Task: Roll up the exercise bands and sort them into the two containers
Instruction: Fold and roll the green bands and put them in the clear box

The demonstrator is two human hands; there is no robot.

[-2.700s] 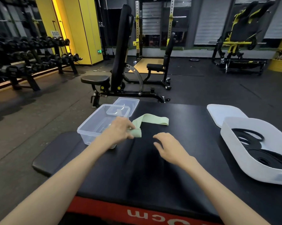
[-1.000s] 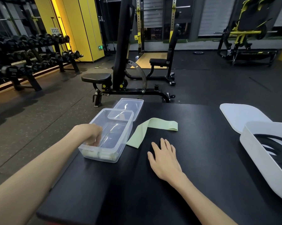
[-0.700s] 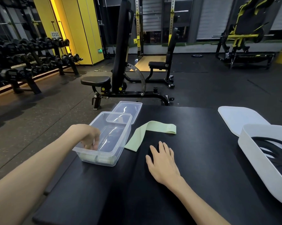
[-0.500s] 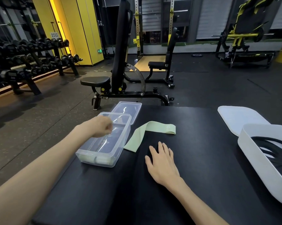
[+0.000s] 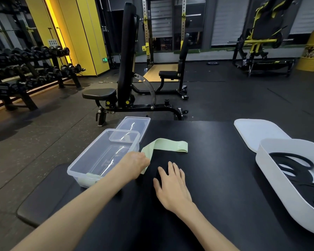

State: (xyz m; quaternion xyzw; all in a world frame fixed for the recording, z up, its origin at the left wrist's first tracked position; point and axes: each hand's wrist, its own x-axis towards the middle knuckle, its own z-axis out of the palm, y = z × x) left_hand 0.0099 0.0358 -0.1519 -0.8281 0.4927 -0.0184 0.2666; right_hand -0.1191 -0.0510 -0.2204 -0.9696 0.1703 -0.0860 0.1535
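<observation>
Green band [image 5: 168,146] runs from my left hand [image 5: 134,164] away and rightward. That hand covers its near end, and I cannot tell whether it grips. My right hand [image 5: 171,185] lies flat just beside.

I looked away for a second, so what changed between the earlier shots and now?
The left hand left the clear box, leaving a green roll inside, and moved right onto the near end of the flat band; grip hidden. The right hand stayed flat on the mat.
</observation>
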